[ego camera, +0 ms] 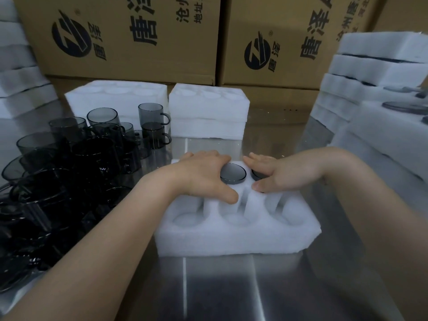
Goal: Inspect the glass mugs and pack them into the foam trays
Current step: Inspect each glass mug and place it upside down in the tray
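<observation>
Two printed cardboard boxes (129, 38) fill the back, standing side by side behind the steel worktop (231, 286). White foam trays are stacked high at the right edge (370, 77), and some of them show dark round shapes in their pockets. A lower stack (18, 77) sits at the far left. Two more short piles of trays (208, 112) lie mid-worktop, in front of the boxes.

A heap of smoky glass mugs (69, 170) covers the left of the worktop. Some stand upright, others lie on their sides, and two are stacked near the tray piles.

The tray being filled (231, 237) lies in the centre, close to the person, with its three near pockets bare. In its far row sits a mug (232, 173) in the middle pocket, flat grey face up. A second mug (254, 176) sits just beside it to the right.

The left hand (203, 176) lies spread on the far left of the tray, fingertips at the middle mug's rim and thumb on the foam. Its grip is loose and closes round nothing. The right hand (282, 173) lies flat over the second mug, fingers straight, thumb on the foam, its grip likewise slack
</observation>
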A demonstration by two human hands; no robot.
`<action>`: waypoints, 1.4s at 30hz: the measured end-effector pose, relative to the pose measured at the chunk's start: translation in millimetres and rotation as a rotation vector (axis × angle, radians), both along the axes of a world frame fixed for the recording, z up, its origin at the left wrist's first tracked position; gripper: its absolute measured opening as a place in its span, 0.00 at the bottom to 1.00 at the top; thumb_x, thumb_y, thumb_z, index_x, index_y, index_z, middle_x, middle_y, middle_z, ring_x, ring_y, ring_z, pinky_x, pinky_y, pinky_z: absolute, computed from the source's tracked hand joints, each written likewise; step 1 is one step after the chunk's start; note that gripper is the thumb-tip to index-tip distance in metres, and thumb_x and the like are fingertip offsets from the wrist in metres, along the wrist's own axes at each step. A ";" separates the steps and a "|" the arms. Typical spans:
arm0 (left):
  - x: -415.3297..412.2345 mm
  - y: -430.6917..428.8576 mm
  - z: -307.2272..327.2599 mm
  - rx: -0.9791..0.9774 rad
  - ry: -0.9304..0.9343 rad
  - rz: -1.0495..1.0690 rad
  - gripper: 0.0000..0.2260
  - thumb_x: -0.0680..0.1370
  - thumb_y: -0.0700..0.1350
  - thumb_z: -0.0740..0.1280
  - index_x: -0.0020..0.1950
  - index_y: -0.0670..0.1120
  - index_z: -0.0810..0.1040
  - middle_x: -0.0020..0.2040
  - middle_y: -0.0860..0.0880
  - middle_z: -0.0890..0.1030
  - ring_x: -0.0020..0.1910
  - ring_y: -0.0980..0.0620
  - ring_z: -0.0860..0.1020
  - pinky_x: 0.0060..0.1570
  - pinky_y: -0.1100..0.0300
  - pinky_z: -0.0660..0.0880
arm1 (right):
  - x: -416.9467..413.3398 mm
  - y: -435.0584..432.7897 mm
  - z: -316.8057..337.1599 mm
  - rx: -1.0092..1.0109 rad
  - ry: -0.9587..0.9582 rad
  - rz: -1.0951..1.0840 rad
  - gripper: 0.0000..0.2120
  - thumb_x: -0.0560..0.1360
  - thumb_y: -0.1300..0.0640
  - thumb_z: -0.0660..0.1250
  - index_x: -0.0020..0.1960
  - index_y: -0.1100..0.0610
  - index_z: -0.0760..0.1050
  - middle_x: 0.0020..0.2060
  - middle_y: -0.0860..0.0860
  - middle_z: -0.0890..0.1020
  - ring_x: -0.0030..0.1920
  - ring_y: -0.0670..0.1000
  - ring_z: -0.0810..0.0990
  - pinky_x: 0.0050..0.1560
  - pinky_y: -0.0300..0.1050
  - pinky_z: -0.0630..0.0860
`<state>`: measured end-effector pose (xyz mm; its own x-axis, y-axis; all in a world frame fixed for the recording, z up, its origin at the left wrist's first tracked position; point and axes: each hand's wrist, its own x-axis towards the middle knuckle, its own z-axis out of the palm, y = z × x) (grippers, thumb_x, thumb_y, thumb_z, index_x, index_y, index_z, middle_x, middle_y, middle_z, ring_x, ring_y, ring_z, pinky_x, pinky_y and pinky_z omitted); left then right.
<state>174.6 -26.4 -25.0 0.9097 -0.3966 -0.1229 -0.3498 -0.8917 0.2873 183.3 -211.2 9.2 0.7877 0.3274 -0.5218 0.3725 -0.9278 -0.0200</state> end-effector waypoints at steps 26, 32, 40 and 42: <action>100.1 71.5 10.4 -0.232 -0.371 0.775 0.10 0.77 0.40 0.61 0.37 0.43 0.63 0.36 0.44 0.68 0.34 0.45 0.70 0.33 0.58 0.64 | 8.6 6.4 -25.2 0.455 -0.270 -0.196 0.14 0.83 0.48 0.52 0.53 0.55 0.72 0.44 0.47 0.77 0.48 0.50 0.74 0.43 0.41 0.68; 85.3 68.9 17.3 -0.277 -0.486 0.797 0.24 0.78 0.54 0.63 0.65 0.38 0.66 0.55 0.37 0.76 0.53 0.36 0.75 0.41 0.52 0.67 | 8.5 2.2 -20.8 0.409 -0.225 -0.175 0.10 0.83 0.50 0.51 0.51 0.52 0.70 0.43 0.45 0.74 0.47 0.49 0.72 0.42 0.40 0.66; 22.1 4.5 7.9 -0.505 -0.578 0.492 0.16 0.73 0.56 0.69 0.49 0.45 0.70 0.43 0.46 0.79 0.44 0.41 0.75 0.38 0.52 0.71 | 9.1 -5.3 -13.4 0.243 -0.108 -0.191 0.12 0.82 0.51 0.52 0.40 0.47 0.63 0.37 0.42 0.66 0.45 0.50 0.67 0.42 0.43 0.63; 11.9 -5.3 3.0 -0.572 -0.512 0.434 0.16 0.73 0.56 0.71 0.48 0.46 0.71 0.42 0.49 0.78 0.44 0.45 0.75 0.39 0.53 0.71 | 8.9 -6.3 -9.6 0.219 -0.139 -0.185 0.09 0.82 0.50 0.55 0.45 0.48 0.69 0.39 0.43 0.70 0.47 0.51 0.69 0.46 0.45 0.66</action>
<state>186.6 -31.7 -22.0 0.8835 0.1203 0.4528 -0.2220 -0.7435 0.6308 192.2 -217.5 -0.4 0.9030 0.2650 -0.3382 0.2113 -0.9593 -0.1875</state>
